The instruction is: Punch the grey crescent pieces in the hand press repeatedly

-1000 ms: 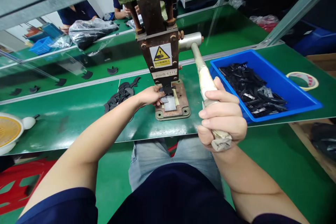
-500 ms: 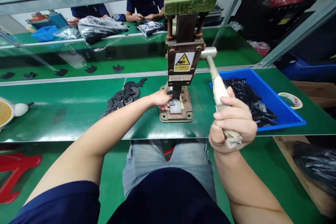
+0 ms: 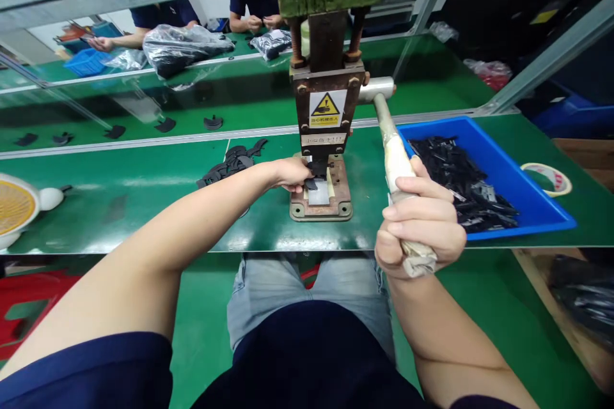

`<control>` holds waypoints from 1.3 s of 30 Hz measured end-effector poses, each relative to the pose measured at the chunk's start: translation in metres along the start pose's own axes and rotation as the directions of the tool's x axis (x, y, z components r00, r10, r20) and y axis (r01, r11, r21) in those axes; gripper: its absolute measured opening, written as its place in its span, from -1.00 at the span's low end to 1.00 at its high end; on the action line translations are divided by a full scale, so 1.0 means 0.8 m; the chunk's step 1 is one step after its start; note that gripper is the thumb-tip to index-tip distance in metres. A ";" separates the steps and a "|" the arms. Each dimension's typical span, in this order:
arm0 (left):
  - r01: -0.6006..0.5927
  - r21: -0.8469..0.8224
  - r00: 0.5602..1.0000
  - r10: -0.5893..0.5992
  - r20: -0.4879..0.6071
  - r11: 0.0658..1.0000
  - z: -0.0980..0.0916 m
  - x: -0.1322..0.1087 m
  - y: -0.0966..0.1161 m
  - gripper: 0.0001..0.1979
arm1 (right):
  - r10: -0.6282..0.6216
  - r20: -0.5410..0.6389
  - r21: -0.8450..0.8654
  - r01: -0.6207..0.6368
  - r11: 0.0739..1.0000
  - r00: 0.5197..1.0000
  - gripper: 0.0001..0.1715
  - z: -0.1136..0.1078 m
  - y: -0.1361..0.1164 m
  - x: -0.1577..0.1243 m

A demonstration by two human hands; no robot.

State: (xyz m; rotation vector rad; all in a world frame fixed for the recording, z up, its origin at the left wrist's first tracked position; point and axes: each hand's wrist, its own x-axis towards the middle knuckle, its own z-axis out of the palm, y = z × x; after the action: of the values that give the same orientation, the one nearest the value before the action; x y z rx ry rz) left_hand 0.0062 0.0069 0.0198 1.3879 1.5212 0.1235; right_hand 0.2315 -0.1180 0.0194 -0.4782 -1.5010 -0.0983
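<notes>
In the middle of the bench stands a hand press with a yellow warning label. My right hand is wrapped round its tape-covered lever, which slants down toward me. Under the ram, my left hand pinches a small curved black plastic part at the metal block on the press base. The fingertips are partly hidden by the part and the ram. Left of the press, behind my forearm, lies a pile of similar black curved parts.
A blue bin of black parts sits on the right, with a tape roll beside it. A white and yellow fan is at far left. Several black parts lie along the back strip. Co-workers sit across, behind plastic bags.
The camera view has shifted slightly. My right hand stays on the lever and my left hand stays at the press base with the black part. One co-worker's hand has moved out to the left.
</notes>
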 end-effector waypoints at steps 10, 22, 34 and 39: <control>-0.036 -0.246 0.998 0.021 -0.064 0.969 0.003 -0.008 -0.044 -0.58 | 0.036 0.071 0.004 -0.036 0.999 0.997 -0.83 -0.007 -0.007 0.006; -0.057 -0.182 0.991 0.033 -0.131 0.982 0.008 0.000 -0.036 -0.54 | 0.014 -0.009 -0.003 -0.014 1.000 1.000 -0.73 0.001 -0.002 0.003; -0.335 -0.332 0.942 0.324 -0.089 0.882 -0.025 -0.027 -0.053 -0.62 | 0.004 0.022 -0.037 -0.003 0.999 1.000 -0.68 -0.007 0.001 0.004; -0.329 0.085 0.858 0.335 -0.389 0.940 -0.104 -0.047 -0.118 -0.72 | 0.015 -0.046 -0.012 -0.015 1.000 0.999 -0.60 0.000 0.003 0.002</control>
State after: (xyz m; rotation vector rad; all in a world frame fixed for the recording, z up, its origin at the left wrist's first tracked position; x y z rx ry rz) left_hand -0.1240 -0.0096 0.0186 1.7047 1.5913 0.6478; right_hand 0.2327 -0.1157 0.0208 -0.4939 -1.4523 -0.1060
